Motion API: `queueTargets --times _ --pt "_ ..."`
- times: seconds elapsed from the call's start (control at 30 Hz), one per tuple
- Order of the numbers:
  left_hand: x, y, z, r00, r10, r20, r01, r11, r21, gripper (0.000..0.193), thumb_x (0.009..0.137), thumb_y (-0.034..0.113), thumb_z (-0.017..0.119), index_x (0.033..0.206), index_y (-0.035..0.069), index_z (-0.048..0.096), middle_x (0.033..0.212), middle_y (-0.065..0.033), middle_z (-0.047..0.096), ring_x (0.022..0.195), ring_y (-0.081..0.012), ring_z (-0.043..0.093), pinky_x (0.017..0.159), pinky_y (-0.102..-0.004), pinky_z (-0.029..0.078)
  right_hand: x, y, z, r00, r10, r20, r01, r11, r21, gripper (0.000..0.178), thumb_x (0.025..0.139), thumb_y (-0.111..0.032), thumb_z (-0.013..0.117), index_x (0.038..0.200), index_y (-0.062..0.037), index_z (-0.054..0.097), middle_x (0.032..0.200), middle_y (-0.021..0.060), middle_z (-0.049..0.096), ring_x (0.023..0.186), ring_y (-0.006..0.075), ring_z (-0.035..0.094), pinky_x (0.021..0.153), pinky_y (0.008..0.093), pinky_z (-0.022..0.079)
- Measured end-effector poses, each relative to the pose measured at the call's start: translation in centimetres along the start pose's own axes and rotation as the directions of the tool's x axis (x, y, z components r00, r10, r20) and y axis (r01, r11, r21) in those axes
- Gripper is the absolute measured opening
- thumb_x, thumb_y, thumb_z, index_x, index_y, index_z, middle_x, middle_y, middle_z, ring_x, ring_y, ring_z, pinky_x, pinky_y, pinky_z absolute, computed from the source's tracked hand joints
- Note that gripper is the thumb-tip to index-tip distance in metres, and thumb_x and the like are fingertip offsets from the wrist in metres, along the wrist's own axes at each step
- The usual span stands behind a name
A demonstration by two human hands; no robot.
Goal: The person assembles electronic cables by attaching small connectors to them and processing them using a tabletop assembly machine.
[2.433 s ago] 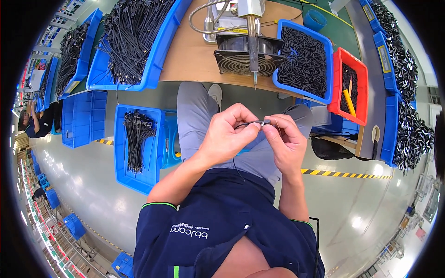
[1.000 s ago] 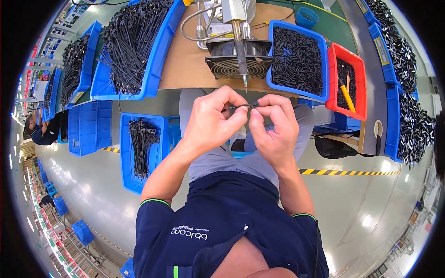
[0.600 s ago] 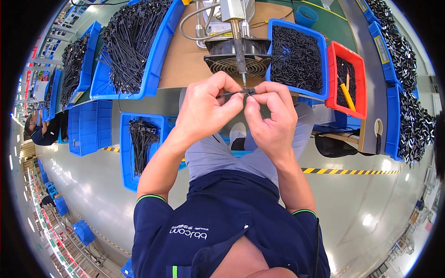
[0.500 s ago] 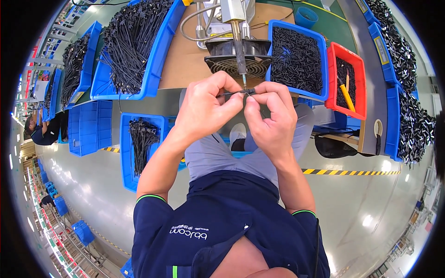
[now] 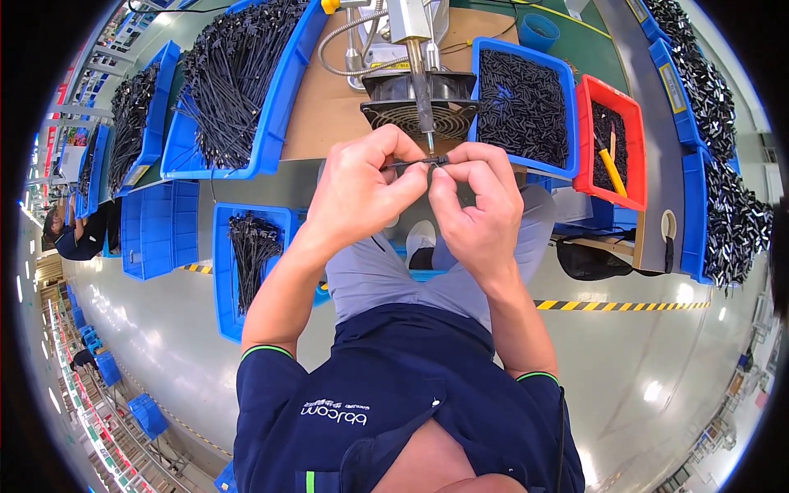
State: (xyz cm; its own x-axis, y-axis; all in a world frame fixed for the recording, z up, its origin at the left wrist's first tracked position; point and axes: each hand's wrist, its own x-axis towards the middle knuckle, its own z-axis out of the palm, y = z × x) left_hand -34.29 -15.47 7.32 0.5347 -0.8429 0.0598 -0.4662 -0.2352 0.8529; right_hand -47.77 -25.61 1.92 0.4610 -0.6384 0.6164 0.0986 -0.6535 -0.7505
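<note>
My left hand pinches a thin black cable between thumb and fingers. Close beside it, my right hand is closed on a small black connector piece at the cable's end. Both hands are just past the bench's near edge, above my lap. A soldering iron points down from a stand, its thin tip right at the spot where cable and connector meet. Whether the tip touches them I cannot tell. Fingers partly hide the joint.
Behind the iron stands a black fan. Blue bins of black cables and small black tubes flank it. A red bin holds a yellow-handled tool. Lower left, another blue bin holds cables. A co-worker is far left.
Both hands keep their grip at the iron's tip and have barely moved. The bench and the bins on the right appear shifted slightly left in the view.
</note>
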Motion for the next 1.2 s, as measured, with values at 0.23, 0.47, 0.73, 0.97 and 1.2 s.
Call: queueTargets --times 0.23,0.47,0.73,0.97,1.2 --pt "0.0 0.1 0.0 1.0 0.026 -0.013 -0.025 1.0 0.005 0.009 0.088 0.004 0.075 0.09 -0.001 0.068 0.073 0.005 0.063 0.062 0.0011 0.042 0.053 -0.0206 0.033 0.1 0.0 0.1 1.0 0.001 -0.004 -0.001 1.0 -0.008 0.013 0.079 0.003 0.076 0.083 0.0 0.064 0.099 0.0123 0.066 0.088 0.0289 0.066 0.073 0.0385 0.054" --pt "0.0 0.0 0.1 0.999 0.037 -0.026 -0.038 0.999 -0.028 0.007 0.088 0.003 0.073 0.089 -0.001 0.068 0.073 0.0046 0.064 0.062 0.0013 0.043 0.053 -0.0204 0.033 0.0 -0.4 -0.2 1.0 0.031 -0.003 -0.031 0.999 0.016 0.012 0.079 0.002 0.077 0.084 0.0004 0.065 0.101 0.0125 0.067 0.089 0.0276 0.067 0.074 0.0374 0.056" --pt "-0.1 0.1 0.2 0.999 0.037 -0.035 -0.037 0.999 0.001 0.006 0.088 0.003 0.074 0.09 -0.001 0.069 0.071 0.0057 0.061 0.061 0.0014 0.043 0.052 -0.0205 0.032 -0.1 -0.3 -0.3 1.0 0.002 -0.005 -0.002 1.0 0.001 0.012 0.078 0.003 0.076 0.084 0.0002 0.065 0.103 0.0129 0.068 0.09 0.0286 0.068 0.076 0.0377 0.056" --pt "-0.3 -0.5 0.6 0.999 0.01 -0.046 -0.011 0.999 -0.039 0.013 0.085 0.013 0.076 0.088 0.002 0.07 0.063 -0.0008 0.058 0.052 -0.0049 0.044 0.049 -0.0283 0.036 -0.6 0.0 -0.2 1.0 0.004 0.004 -0.004 1.0 -0.005 0.013 0.077 0.004 0.076 0.083 0.0002 0.064 0.103 0.0127 0.067 0.091 0.0292 0.067 0.076 0.0385 0.056" --pt "-0.6 -0.9 0.7 1.0 -0.009 -0.026 0.008 0.999 -0.045 0.011 0.086 0.012 0.076 0.088 0.002 0.071 0.061 0.0008 0.056 0.052 -0.0038 0.041 0.049 -0.0271 0.035 -0.9 0.0 -0.4 1.0 -0.008 0.005 0.008 1.0 0.003 0.014 0.076 0.004 0.076 0.082 0.0 0.064 0.103 0.0124 0.067 0.09 0.0294 0.066 0.074 0.0387 0.055"
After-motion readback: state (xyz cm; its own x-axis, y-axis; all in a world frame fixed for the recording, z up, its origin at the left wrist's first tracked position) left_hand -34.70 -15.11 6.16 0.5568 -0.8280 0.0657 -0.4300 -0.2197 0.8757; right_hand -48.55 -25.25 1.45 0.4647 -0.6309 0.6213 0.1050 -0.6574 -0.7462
